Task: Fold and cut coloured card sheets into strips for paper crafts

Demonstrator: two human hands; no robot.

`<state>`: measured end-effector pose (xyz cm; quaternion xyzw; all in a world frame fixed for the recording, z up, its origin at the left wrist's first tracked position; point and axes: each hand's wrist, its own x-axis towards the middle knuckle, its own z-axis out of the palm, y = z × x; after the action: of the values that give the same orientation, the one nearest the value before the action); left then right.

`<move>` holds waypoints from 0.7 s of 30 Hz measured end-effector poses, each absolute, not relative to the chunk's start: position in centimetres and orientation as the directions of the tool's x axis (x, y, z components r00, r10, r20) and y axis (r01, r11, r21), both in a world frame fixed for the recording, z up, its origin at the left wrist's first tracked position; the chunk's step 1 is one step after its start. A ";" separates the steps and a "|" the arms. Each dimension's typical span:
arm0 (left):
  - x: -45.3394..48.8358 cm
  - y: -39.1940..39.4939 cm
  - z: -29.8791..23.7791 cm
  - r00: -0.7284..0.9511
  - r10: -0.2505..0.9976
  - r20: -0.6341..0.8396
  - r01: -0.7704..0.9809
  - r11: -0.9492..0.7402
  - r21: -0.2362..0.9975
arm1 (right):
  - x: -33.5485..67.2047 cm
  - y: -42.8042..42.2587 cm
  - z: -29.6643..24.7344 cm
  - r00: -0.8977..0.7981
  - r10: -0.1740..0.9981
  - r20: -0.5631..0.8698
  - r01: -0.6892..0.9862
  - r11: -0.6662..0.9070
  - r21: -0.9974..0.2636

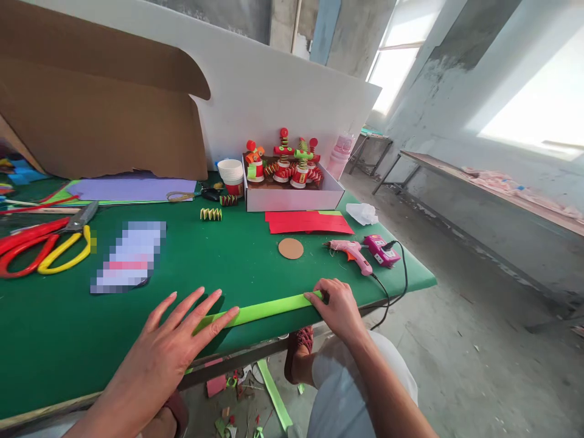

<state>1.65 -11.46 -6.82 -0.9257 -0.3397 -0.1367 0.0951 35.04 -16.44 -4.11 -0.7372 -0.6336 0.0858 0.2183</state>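
Observation:
A long bright green paper strip (269,311) lies along the near edge of the green table. My left hand (177,337) rests flat over the strip's left end, fingers spread, covering part of it. At the other end, my right hand (336,302) pinches the strip between thumb and curled fingers. Beyond the strip is a round brown cardboard disc (291,248). A pink glue gun (351,252) lies to the right, past my right hand. Red paper strips (308,222) are stacked behind the disc.
Behind stands a white box (292,199) of paper-cup figures, beside stacked paper cups (230,175). Folded paper springs (211,214) lie nearby. Scissors (68,234) and a blurred-out flat object (130,255) are at left. A purple power socket (382,250) has a cord hanging over the table edge.

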 end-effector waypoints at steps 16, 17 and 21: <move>1.3 -11.9 -4.8 0.613 0.680 0.402 0.682 -0.713 0.165 | 35.8 -17.2 -3.3 -0.068 0.930 0.361 0.788 0.271 -0.552; 1.5 -12.0 -4.8 0.607 0.682 0.408 0.684 -0.710 0.168 | 35.7 -17.2 -3.5 -0.080 0.918 0.388 0.791 0.296 -0.536; 1.8 -12.2 -5.1 0.592 0.673 0.443 0.675 -0.714 0.184 | 35.8 -17.0 -4.2 -0.113 0.900 0.420 0.791 0.338 -0.510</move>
<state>1.80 -12.19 -5.07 -0.8922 -0.3779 -0.2475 0.0020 35.80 -16.98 -4.19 -0.5700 -0.7419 0.0795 0.3441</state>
